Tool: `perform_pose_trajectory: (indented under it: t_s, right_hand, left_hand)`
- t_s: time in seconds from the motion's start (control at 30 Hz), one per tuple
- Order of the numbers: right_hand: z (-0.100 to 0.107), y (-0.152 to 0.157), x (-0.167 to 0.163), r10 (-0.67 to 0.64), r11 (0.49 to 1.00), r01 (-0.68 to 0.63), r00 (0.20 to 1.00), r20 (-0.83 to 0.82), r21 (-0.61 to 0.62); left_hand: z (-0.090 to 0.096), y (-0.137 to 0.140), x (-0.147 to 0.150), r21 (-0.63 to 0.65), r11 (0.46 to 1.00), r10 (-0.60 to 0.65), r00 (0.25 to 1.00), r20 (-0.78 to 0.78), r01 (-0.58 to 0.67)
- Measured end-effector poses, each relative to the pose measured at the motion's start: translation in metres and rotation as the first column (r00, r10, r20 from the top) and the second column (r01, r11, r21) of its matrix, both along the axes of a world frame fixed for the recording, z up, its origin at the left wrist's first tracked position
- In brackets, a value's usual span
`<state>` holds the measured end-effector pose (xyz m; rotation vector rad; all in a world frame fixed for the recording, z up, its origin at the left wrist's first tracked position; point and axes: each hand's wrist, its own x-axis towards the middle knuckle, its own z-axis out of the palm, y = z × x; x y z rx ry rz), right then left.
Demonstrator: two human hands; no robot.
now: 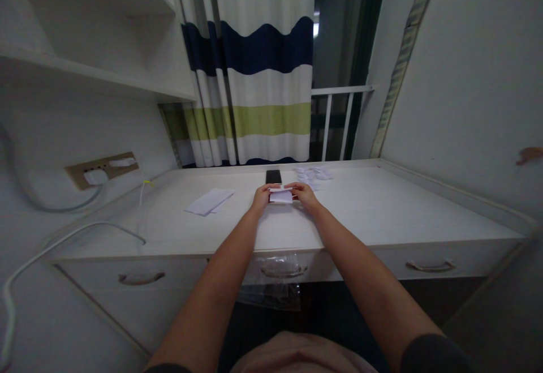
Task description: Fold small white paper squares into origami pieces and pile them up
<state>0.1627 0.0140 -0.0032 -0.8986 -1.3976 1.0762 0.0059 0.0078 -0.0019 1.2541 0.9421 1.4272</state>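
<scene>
A small piece of white paper [280, 197], which looks folded, is held between my two hands just above the desk. My left hand [262, 196] grips its left edge, fingers closed on it. At the opposite edge my right hand [304, 194] pinches the paper with thumb and fingers. Right behind the hands a black phone [274, 177] lies flat. Several small white paper pieces [314, 175] are gathered beyond my right hand. To the left, a stack of white paper sheets [210, 201] rests on the desk.
The white desk [382, 209] has drawers with metal handles [141, 278] along its front. A clear plastic bag [278, 265] hangs at the middle drawer. On the left, a white cable [97, 224] crosses the desk edge near a wall socket [102, 170]. A striped curtain [267, 50] hangs behind.
</scene>
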Motion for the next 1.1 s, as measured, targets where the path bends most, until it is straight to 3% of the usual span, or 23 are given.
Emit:
perform_pose_trajectory:
  t_s: [0.33,0.57,0.73,1.1]
  right_hand:
    - [0.0042,-0.0061,-0.0024,-0.032,0.995,0.026,0.997,-0.070,-0.092]
    - [0.0028,-0.0070,-0.0021,-0.018,0.999,0.015,0.997,-0.069,-0.036]
    - [0.0030,-0.0063,-0.0042,-0.035,0.986,0.017,0.994,-0.106,-0.165]
    - [0.0041,-0.0058,-0.0012,0.034,0.999,-0.034,0.998,0.050,0.002]
  left_hand:
    - [0.0017,-0.0021,-0.0016,-0.050,0.998,-0.040,0.999,0.021,0.041]
    - [-0.0018,-0.0016,-0.0018,0.009,0.998,-0.062,0.997,-0.052,0.063]
    - [-0.0012,-0.0026,-0.0025,0.051,0.999,-0.017,0.999,-0.038,0.019]
    - [-0.0004,-0.0022,0.0004,0.013,1.000,0.010,0.996,-0.088,-0.009]
